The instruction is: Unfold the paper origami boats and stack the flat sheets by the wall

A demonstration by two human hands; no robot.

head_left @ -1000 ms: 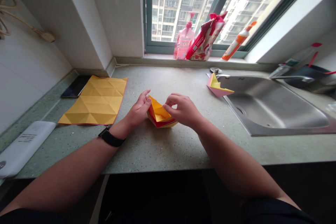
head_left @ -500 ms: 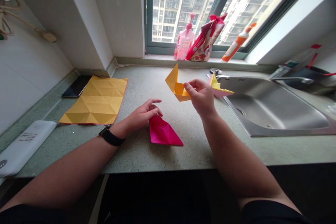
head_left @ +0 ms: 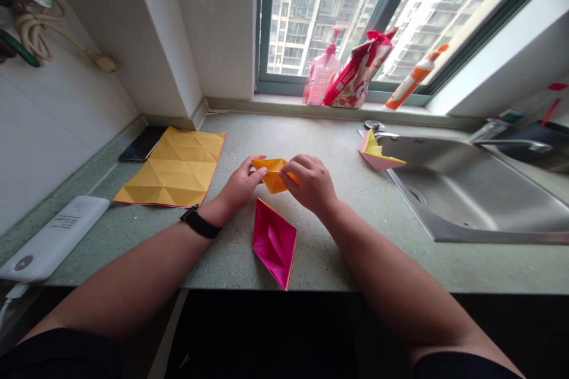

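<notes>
An orange folded paper boat [head_left: 272, 182] is held between my two hands above the counter. My left hand [head_left: 242, 182] pinches its left end, thumb on the near side. At its right end my right hand [head_left: 311, 182] has fingers and thumb closed on the paper, covering that tip. Just below my hands lies a magenta folded paper boat [head_left: 280, 249], touched by neither hand. A pink and yellow paper boat [head_left: 377, 154] rests by the sink's left corner.
On the left are a creased yellow paper sheet [head_left: 178, 169], a dark phone [head_left: 141, 143] and a white power bank [head_left: 57, 237]. A steel sink [head_left: 480, 189] is set into the counter at right. Bottles and a red bag [head_left: 360, 71] stand on the window sill.
My right hand has brought the orange boat down and left, and my left hand has left the magenta boat and taken the orange one. The magenta boat has turned and lies nearer the counter edge.
</notes>
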